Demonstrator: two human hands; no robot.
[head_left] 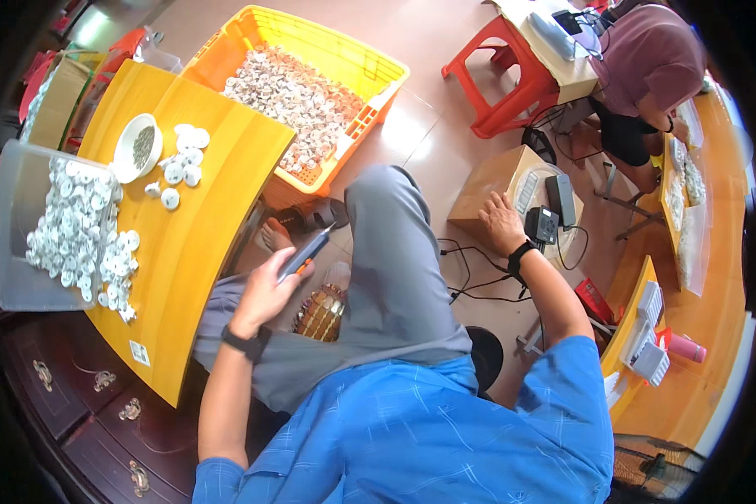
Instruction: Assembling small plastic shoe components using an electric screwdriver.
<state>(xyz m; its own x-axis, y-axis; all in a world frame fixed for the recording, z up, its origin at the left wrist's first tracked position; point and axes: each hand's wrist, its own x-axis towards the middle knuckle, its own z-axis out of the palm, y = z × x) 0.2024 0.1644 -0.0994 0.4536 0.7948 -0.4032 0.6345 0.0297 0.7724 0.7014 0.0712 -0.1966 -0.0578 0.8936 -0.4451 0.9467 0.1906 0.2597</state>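
Left hand (pixel 266 290) wraps round a slim, pointed, dark-grey and orange tool (pixel 311 249) — held between the yellow wooden table (pixel 189 260) and the grey-trousered knee (pixel 382 202). Right hand (pixel 504 224) — fingers spread — lies over a brown cardboard box (pixel 487 181), just beside a black boxy device (pixel 542 224).

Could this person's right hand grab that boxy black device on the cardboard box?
Probably yes: the right hand, apparently resting on the cardboard box, looks empty, and the boxy black device sits right beside it, with nothing visible between them.
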